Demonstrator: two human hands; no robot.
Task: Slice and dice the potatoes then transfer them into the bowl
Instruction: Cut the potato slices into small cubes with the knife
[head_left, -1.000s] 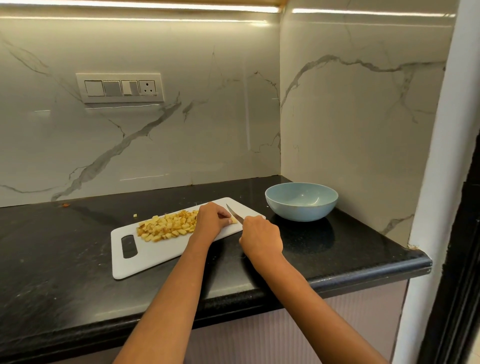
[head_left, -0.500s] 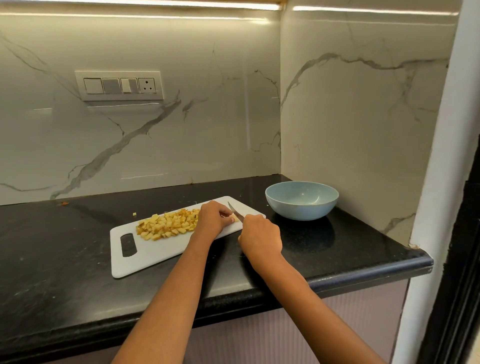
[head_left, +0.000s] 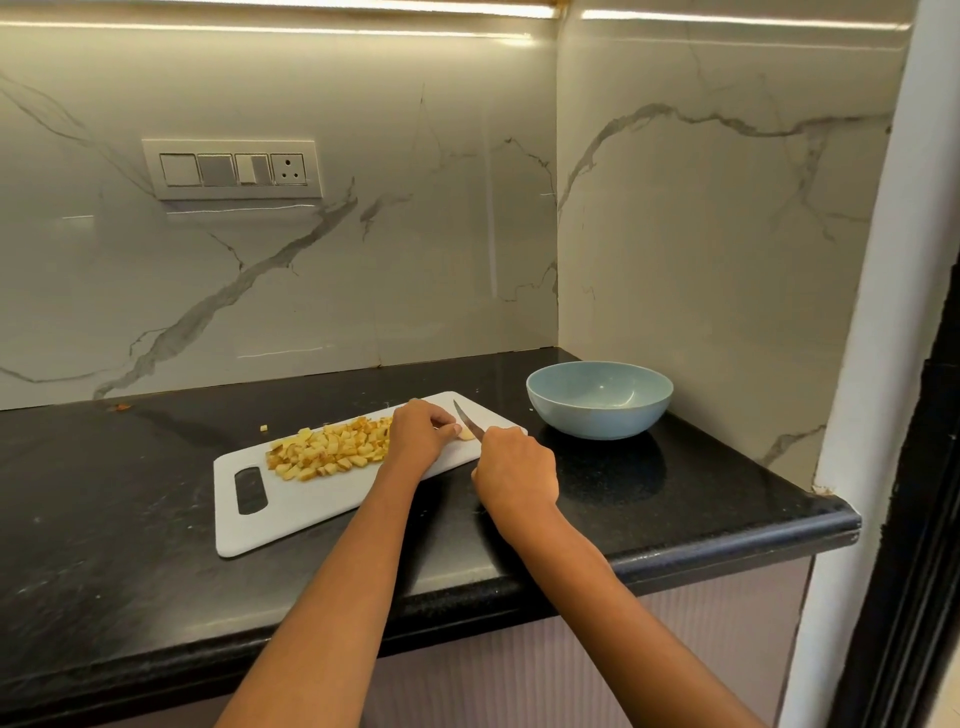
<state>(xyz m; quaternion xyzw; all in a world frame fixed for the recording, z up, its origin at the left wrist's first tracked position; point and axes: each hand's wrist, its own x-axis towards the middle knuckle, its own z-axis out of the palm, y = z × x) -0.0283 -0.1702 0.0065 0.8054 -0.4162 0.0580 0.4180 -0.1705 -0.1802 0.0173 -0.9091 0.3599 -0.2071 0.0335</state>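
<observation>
The knife (head_left: 466, 417) shows only its blade; the handle is buried inside the right hand (head_left: 514, 470). The left hand (head_left: 418, 435) covers most of the potato piece (head_left: 467, 433) near the right end of the cutting board (head_left: 311, 506), and its fingertips are hard to make out. Whether the blade touches the piece cannot be told. Both forearms run off the bottom edge. The countertop (head_left: 104, 519) is cut off at the left edge.
</observation>
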